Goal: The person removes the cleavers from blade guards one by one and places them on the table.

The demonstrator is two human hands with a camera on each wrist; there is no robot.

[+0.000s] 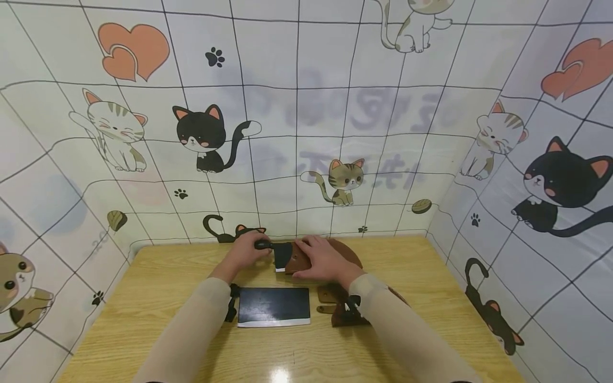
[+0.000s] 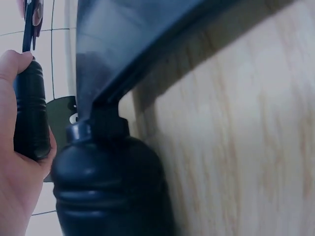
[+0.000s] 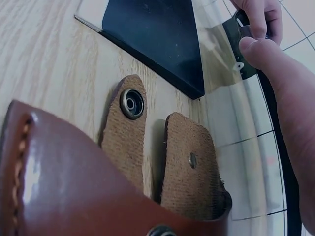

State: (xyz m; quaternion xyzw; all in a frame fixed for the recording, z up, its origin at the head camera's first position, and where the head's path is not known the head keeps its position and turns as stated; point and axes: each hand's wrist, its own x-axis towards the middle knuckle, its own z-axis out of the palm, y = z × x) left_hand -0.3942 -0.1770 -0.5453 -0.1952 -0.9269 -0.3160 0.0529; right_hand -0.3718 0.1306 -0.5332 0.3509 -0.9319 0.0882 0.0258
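Note:
My left hand [image 1: 246, 251] grips the black ridged handle [image 2: 30, 113] of a knife near the back of the table. The knife's dark blade [image 1: 282, 252], silver along its lower edge, runs into a brown leather sheath [image 1: 298, 261]; the rest of it is hidden there. Over the sheath lies my right hand [image 1: 325, 260], holding it with thumb and fingers. In front lies a cleaver [image 1: 274, 306] with a black blade and silver edge, its black handle [image 2: 106, 187] under my left forearm. A second brown leather sheath [image 3: 74, 182] sits beneath my right forearm, its snap straps pointing toward the cleaver.
The wooden table [image 1: 158, 298] meets a wall covering [image 1: 273, 122] printed with cats and a grid at its back and both sides. Black items partly show beside my right sleeve [image 1: 402, 324].

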